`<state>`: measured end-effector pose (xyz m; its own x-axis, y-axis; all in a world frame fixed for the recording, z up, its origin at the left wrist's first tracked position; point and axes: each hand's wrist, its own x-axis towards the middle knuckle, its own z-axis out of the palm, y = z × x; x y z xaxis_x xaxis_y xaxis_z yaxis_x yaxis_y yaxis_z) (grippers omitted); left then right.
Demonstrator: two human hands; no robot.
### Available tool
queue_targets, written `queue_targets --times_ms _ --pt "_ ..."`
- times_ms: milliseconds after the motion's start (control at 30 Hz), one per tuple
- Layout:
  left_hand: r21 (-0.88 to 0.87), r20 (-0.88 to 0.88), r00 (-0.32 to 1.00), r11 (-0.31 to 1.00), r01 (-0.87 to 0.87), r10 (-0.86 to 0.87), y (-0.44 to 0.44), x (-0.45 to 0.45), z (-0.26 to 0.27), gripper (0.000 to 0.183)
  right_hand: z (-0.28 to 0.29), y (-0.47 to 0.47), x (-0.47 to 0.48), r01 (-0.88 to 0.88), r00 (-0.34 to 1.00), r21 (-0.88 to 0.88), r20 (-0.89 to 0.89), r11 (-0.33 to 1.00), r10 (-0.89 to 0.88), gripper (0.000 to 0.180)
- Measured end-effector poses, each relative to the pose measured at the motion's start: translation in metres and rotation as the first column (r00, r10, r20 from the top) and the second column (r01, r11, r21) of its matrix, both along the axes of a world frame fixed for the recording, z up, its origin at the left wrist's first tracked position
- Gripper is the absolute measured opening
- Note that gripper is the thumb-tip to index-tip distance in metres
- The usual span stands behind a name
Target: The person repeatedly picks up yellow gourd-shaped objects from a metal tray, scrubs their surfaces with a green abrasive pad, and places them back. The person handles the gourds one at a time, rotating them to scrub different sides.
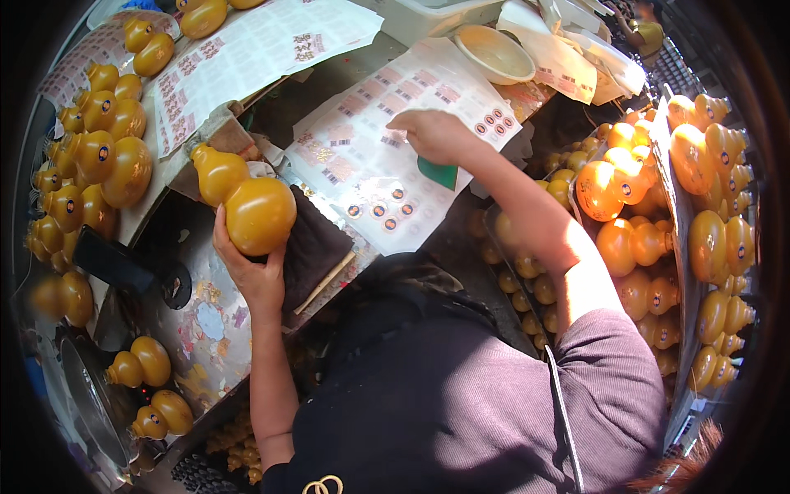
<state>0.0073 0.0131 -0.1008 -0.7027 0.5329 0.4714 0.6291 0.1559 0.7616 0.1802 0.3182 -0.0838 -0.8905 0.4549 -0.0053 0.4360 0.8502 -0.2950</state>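
Note:
My left hand (256,275) holds a glossy yellow-brown bottle gourd (259,213) from below, its body low and its neck end tilted up to the left. This gourd shows no round sticker on the side facing me. Over a sheet of stickers (355,139), my right hand (432,136) has its thumb and forefinger brought together. A flat green scraper-like piece (438,173) sticks out from under its palm, apparently held by the other fingers. Whether a sticker is between the fingertips cannot be made out. Round dark-blue stickers (378,211) and pinkish labels (340,133) remain on the sheet.
Many gourds with round stickers stand at left (92,154) and at right (623,185). A dark phone-like device (114,259) on a stand, a dark cushion (315,241) and a pale bowl (494,54) are near. Another sticker sheet (265,55) lies behind. A person (648,37) is far right.

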Motion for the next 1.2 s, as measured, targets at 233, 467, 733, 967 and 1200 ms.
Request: queue_targets --times_ms 233,467,733,967,1200 --pt "0.059 0.059 0.998 0.998 0.032 -0.035 0.001 0.004 0.0 0.087 -0.015 -0.035 0.103 -0.018 0.998 -0.056 -0.058 0.998 0.015 0.042" --pt "0.096 0.049 0.997 0.994 0.047 -0.051 -0.003 0.005 -0.007 0.086 -0.046 -0.059 0.123 0.439 0.457 -0.833 -0.117 0.338 -0.882 0.04" --pt "0.006 0.053 0.998 1.0 0.025 -0.026 -0.007 -0.002 0.009 0.093 -0.05 -0.062 0.132 0.193 0.488 -0.981 0.095 0.001 -0.868 0.02" --pt "-0.034 -0.103 0.995 0.999 -0.005 0.002 -0.01 0.001 0.014 0.09 -0.007 -0.069 0.115 0.237 0.589 -0.824 -0.3 0.514 -0.751 0.008" --pt "-0.207 -0.219 0.975 0.975 -0.087 0.04 -0.014 0.004 0.036 0.088 0.021 -0.084 0.038 0.058 0.763 -0.761 -0.384 0.646 -0.52 0.011"
